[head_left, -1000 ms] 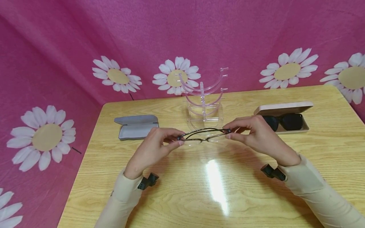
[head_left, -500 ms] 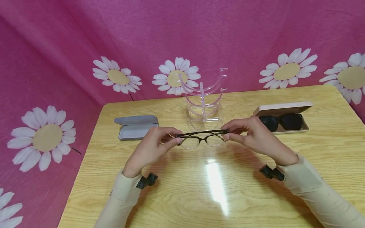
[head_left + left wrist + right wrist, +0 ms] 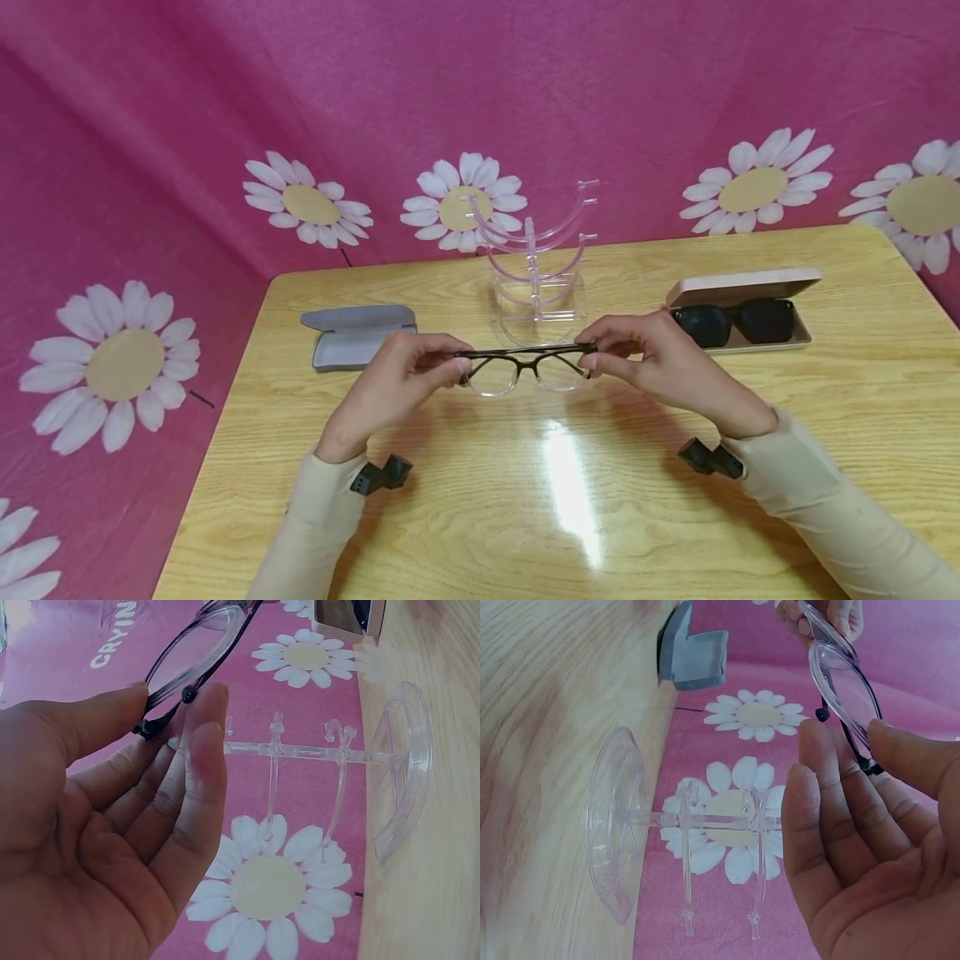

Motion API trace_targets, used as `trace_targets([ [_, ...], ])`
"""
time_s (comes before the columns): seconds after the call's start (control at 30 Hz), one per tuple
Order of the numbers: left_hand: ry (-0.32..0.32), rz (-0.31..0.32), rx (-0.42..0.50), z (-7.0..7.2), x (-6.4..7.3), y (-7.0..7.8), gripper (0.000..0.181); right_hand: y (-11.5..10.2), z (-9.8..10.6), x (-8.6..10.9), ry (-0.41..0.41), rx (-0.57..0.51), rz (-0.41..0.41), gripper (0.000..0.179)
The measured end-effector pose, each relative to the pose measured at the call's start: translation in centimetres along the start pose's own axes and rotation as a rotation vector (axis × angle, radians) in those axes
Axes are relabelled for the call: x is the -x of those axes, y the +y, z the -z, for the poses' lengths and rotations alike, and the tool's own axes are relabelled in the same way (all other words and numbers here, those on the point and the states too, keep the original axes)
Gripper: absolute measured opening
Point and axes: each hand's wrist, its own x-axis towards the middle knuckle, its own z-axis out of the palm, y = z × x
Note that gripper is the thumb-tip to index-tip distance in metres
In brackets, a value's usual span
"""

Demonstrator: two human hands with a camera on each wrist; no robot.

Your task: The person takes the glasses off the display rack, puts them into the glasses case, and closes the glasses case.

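Both hands hold one pair of eyeglasses (image 3: 527, 365), black along the top with clear lower rims, above the table. Its arms look folded behind the lenses. My left hand (image 3: 393, 387) pinches the left end between thumb and fingers, while my right hand (image 3: 663, 367) does the same at the right end. From the left wrist, the thumb (image 3: 112, 712) presses near the hinge, with the other fingers behind. In the right wrist view the lens rim (image 3: 840, 682) rises past the right thumb. Just beyond the glasses stands a clear plastic eyewear display rack (image 3: 533, 262) with curved arms, bearing no glasses.
A grey glasses case (image 3: 347, 352) lies open at the left, nothing visible inside. To the right, black sunglasses (image 3: 768, 321) sit in an open beige case (image 3: 738, 287). Behind the wooden table (image 3: 465, 517) hangs a pink cloth (image 3: 615, 92) with white flowers.
The eyeglasses have tilted so that their lenses now face the head camera, and have come slightly toward the person and left. Both hands keep their pinch. Cases and rack have stayed put.
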Motion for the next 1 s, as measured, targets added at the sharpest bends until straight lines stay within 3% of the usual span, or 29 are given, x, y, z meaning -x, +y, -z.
trace_targets([
  [0.27, -0.049, 0.017, 0.127, 0.6, -0.2, -0.8, 0.023, 0.0, -0.7, -0.1, -0.001, -0.074, -0.018, 0.018],
  [0.47, -0.025, 0.050, 0.134, 1.2, -0.3, -1.5, 0.021, 0.0, -1.5, -0.5, -0.003, -0.129, -0.041, 0.017],
  [0.73, 0.038, 0.063, 0.143, 2.2, 0.1, -3.3, 0.021, 0.1, -3.3, -1.6, -0.019, -0.290, -0.109, 0.017],
  [1.0, 0.015, 0.070, 0.155, 3.4, 0.3, -4.3, 0.024, 0.3, -5.2, -2.6, -0.025, -0.417, -0.132, 0.021],
])
